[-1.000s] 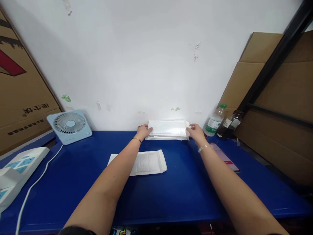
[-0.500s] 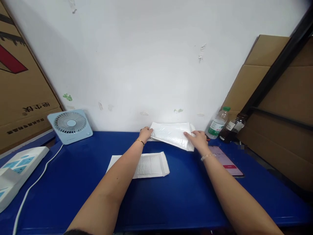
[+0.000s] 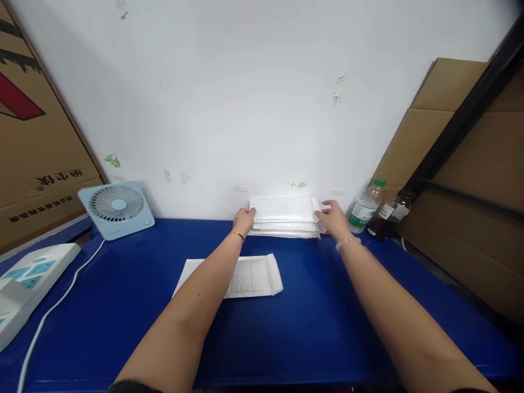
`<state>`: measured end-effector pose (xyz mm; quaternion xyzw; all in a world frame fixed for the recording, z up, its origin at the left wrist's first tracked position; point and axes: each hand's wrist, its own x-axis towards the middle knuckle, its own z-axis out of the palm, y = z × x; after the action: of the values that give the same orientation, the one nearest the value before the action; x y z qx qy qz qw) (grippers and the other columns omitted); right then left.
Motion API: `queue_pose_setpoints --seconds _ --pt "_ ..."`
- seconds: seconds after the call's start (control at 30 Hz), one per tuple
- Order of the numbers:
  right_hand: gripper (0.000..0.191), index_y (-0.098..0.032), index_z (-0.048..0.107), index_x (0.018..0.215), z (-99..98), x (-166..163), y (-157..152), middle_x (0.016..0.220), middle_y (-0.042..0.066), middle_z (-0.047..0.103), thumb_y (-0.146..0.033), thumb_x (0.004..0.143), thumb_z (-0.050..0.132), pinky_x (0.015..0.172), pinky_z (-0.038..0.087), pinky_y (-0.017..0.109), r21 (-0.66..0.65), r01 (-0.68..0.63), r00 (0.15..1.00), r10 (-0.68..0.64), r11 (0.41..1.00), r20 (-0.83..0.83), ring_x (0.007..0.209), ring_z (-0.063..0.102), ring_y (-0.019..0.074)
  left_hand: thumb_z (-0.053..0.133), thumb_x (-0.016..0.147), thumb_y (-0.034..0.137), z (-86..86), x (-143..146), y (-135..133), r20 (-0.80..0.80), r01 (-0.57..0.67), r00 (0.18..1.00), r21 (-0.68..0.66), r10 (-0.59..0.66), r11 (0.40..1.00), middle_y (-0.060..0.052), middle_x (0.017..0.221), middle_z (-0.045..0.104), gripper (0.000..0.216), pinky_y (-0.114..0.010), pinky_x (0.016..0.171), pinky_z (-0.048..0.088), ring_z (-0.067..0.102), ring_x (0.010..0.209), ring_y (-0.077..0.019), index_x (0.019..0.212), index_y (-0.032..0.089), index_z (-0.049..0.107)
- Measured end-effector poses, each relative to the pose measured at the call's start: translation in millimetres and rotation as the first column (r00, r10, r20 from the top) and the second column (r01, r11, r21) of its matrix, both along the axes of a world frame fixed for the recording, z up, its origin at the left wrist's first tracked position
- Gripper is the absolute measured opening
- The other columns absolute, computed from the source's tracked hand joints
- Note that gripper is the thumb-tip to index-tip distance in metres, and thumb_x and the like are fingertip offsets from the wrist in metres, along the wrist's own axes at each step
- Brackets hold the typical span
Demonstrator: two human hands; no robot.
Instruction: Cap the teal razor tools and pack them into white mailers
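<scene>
A stack of white bubble mailers (image 3: 285,210) lies against the wall at the back of the blue table. At the stack's left end, my left hand (image 3: 244,220) is closed on the mailers with the thumb over the near corner. My right hand (image 3: 333,219) holds the right end between thumb and fingers; part of those fingers is hidden behind the edge. One more bubble mailer (image 3: 256,277) lies flat nearer to me, partly covered by my left forearm.
A light blue fan (image 3: 118,210) and a white power strip (image 3: 39,273) with a cable stand on the left. To the right are a green-capped water bottle (image 3: 366,206) and a dark-liquid bottle (image 3: 388,216). Cardboard (image 3: 470,218) lines the right side.
The top mailer, tilted before, now lies squarely on the stack against the wall. My right hand has shifted slightly up, and its forearm now covers the phone.
</scene>
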<state>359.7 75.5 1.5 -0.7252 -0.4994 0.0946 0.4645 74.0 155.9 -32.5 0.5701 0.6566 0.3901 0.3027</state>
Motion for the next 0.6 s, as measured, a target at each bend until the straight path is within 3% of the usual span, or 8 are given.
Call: queue_pose_setpoints --seconds 0.13,0.23,0.33,0.5,0.6 --pt "0.047 -0.017 0.054 0.102 -11.1 12 7 0.097 0.011 0.058 -0.05 0.069 0.061 0.075 0.047 0.035 -0.091 0.104 0.983 -0.089 0.99 0.158 0.08 0.058 0.0223 0.06 0.071 0.055 -5.7 -5 7 -0.003 0.012 1.0 -0.041 -0.012 0.999 -0.014 0.098 0.066 0.041 -0.033 0.076 0.044 0.062 0.093 -0.0273 0.086 0.017 0.057" --pt "0.053 -0.017 0.054 0.105 -20.8 13 2 0.099 0.012 0.056 -0.056 0.07 0.058 0.076 0.046 0.036 -0.171 0.078 0.988 -0.054 0.982 0.145 0.079 0.058 0.0227 0.06 0.071 0.056 -9.4 -6 10 0.024 0.025 0.999 -0.052 -0.024 0.998 -0.015 0.105 0.066 0.047 -0.031 0.078 0.045 0.062 0.097 -0.0263 0.095 0.016 0.058" --pt "0.056 -0.016 0.053 0.107 -26.7 10 -1 0.104 0.014 0.057 -0.06 0.072 0.054 0.079 0.046 0.036 -0.212 0.035 0.999 -0.026 0.977 0.048 0.087 0.058 0.0249 0.061 0.072 0.054 -10.1 -7 12 0.054 0.044 0.998 -0.062 -0.04 0.997 -0.016 0.106 0.067 0.051 -0.03 0.078 0.046 0.063 0.097 -0.0253 0.102 0.014 0.057" --pt "0.065 -0.017 0.054 0.106 -27.4 0 -2 0.109 0.015 0.059 -0.073 0.075 0.04 0.079 0.047 0.035 -0.191 0.016 0.966 -0.064 0.981 -0.252 0.094 0.058 0.0247 0.062 0.072 0.054 -9.7 -9 14 0.063 0.057 0.997 -0.069 -0.053 0.996 -0.017 0.107 0.067 0.054 -0.03 0.077 0.047 0.063 0.098 -0.0257 0.106 0.013 0.057" --pt "0.067 -0.018 0.052 0.108 -27.1 -6 -5 0.107 0.014 0.061 -0.073 0.07 0.048 0.07 0.048 0.033 -0.179 -0.019 0.929 -0.049 0.984 -0.366 0.089 0.059 0.0243 0.061 0.072 0.054 -9.8 -11 15 0.051 0.068 0.997 -0.074 -0.064 0.995 -0.017 0.105 0.067 0.052 -0.03 0.076 0.048 0.064 0.097 -0.026 0.104 0.013 0.058"
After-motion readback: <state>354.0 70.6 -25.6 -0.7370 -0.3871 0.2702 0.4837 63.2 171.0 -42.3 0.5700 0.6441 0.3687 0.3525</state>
